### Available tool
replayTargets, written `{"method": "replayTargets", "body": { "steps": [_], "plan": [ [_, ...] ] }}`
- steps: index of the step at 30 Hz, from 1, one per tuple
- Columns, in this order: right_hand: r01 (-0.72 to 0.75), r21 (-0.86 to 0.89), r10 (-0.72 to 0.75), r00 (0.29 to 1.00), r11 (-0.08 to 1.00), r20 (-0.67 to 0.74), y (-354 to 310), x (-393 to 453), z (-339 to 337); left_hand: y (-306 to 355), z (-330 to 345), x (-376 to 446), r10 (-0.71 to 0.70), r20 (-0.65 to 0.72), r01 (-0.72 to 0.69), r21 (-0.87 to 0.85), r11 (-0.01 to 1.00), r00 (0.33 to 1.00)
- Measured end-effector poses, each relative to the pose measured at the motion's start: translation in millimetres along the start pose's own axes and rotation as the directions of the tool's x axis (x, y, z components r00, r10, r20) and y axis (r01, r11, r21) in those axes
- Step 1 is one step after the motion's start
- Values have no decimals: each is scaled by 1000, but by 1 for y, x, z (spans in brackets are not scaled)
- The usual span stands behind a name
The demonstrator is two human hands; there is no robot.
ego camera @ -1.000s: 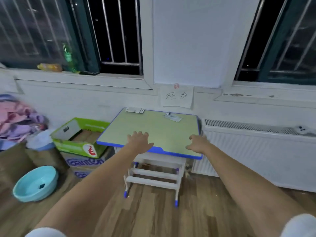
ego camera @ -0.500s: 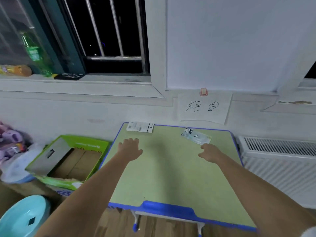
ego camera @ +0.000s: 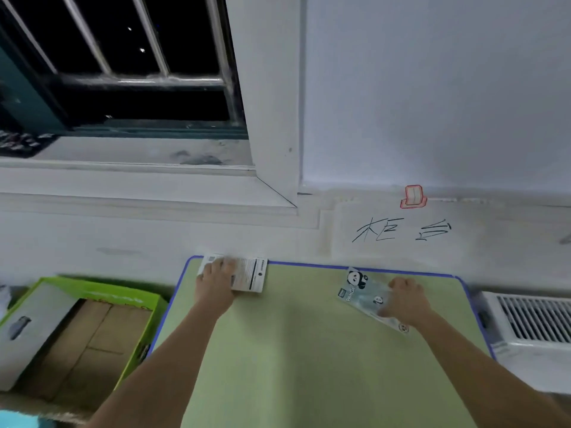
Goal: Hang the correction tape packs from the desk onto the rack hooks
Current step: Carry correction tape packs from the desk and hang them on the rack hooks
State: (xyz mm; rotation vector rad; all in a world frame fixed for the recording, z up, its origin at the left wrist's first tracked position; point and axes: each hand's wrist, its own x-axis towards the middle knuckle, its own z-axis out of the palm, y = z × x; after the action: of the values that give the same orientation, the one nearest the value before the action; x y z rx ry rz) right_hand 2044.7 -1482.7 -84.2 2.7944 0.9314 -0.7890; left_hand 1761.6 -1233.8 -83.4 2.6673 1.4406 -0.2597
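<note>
Two bare forearms are reaching across the smooth, matte green desk (ego camera: 309,350) with its rounded blue edging. The right hand (ego camera: 403,304) is curling its grip onto a glossy clear panda pack (ego camera: 361,293) lying flat near the far edge. The left hand (ego camera: 216,285) is pressing on a flat white printed card pack (ego camera: 250,274) at the far-left corner; whether it is gripping is unclear. A handwritten paper sign (ego camera: 401,233) is hanging behind.

White-backed pack (ego camera: 247,278) flat at desk's far left corner, panda-printed pack (ego camera: 363,293) flat, angled, far right.

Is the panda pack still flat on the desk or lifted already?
Flat: panda pack lies on the desk, right hand on it.
</note>
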Motion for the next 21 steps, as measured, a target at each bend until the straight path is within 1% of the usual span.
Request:
{"method": "replayTargets", "body": {
  "steps": [3, 6, 8, 10, 12, 13, 15, 16, 17, 19, 20, 21],
  "plan": [
    [-21, -35, 23, 999, 999, 50, 1, 5, -5, -2, 8, 6, 14, -91, -9, 55, 998, 996],
    [-74, -5, 74, 991, 997, 111, -3, -2, -4, -11, 18, 4, 63, -127, -63, 2, 998, 990],
    [-118, 89, 109, 989, 989, 98, -9, -9, -2, -19, 25, 4, 125, -146, -132, -33, 991, 981],
    [-134, 287, 123, 991, 949, 57, -15, -18, 0, -25, 23, 1, 158, -152, -174, -93, 980, 976],
    [-113, 502, 125, 992, 857, 10, -19, -29, 4, -25, 15, -3, 199, -184, -237, -211, 948, 963],
    [-90, 585, 112, 994, 806, -1, -21, -37, 6, -25, 7, -7, 185, -190, -238, -314, 919, 964],
    [-5, 720, 74, 995, 694, -64, -26, -60, 12, -19, -15, -18, 115, -157, -180, -506, 843, 981],
    [30, 792, 75, 993, 610, -95, -27, -73, 15, -15, -24, -23, 118, -120, -166, -579, 798, 986],
    [57, 866, 89, 989, 498, -116, -30, -88, 18, -10, -33, -29, 138, -94, -165, -665, 729, 986],
    [108, 960, 122, 982, 258, -144, -37, -120, 25, 1, -48, -43, 189, -46, -142, -835, 532, 981],
    [130, 976, 148, 977, 176, -157, -39, -136, 30, 8, -54, -49, 221, -19, -118, -888, 444, 975],
    [150, 982, 161, 973, 115, -167, -41, -154, 33, 15, -58, -56, 260, 4, -97, -921, 377, 966]
  ]
}}
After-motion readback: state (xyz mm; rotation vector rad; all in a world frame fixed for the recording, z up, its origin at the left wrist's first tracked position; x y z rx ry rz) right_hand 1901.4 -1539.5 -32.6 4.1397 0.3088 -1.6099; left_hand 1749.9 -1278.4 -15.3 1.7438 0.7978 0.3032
